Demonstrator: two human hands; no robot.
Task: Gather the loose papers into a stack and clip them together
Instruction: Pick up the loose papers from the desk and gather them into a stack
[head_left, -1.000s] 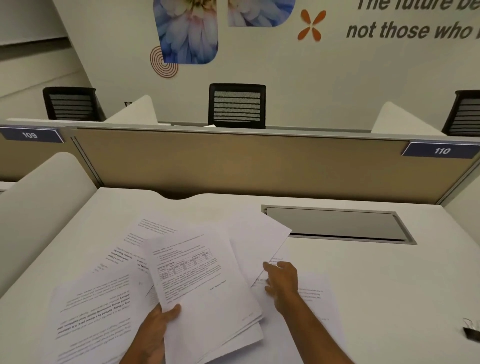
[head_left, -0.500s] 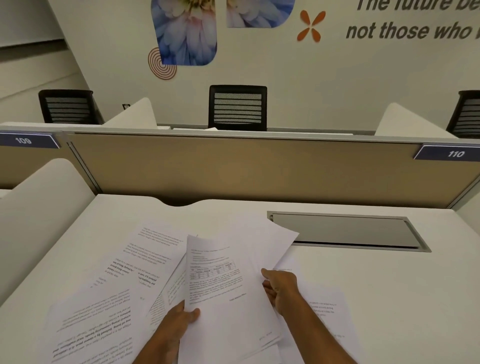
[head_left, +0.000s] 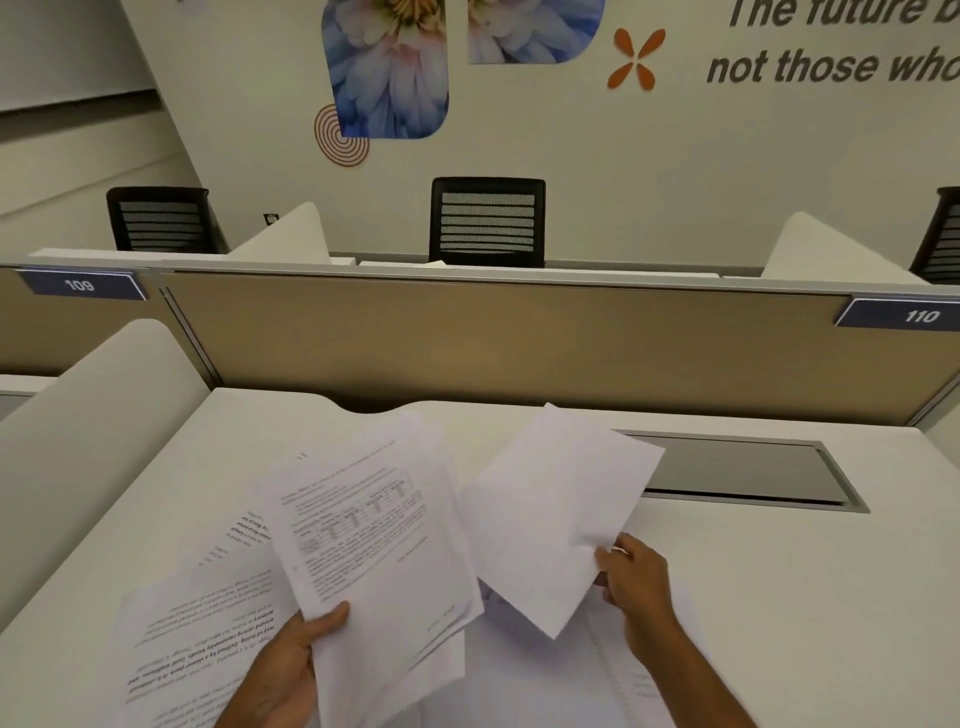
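My left hand (head_left: 291, 660) grips a thin stack of printed pages (head_left: 374, 545) by its lower left edge, lifted above the white desk (head_left: 805, 597). My right hand (head_left: 636, 577) pinches a single sheet (head_left: 550, 509), blank side up, by its lower right edge and holds it raised to the right of the stack. More loose printed sheets (head_left: 208, 623) lie spread on the desk under and left of my left hand. Another sheet (head_left: 613, 670) lies under my right forearm. No clip is in view.
A grey cable-tray lid (head_left: 737, 473) is set into the desk behind the raised sheet. A tan partition (head_left: 467, 343) closes off the back, and a white curved divider (head_left: 88, 431) stands on the left. Black chairs stand beyond the partition.
My right hand has lifted the blank sheet off the desk and pulled it right, away from the stack. My left hand has raised the stack. The view has tilted, and the clip at the right edge is out of frame.
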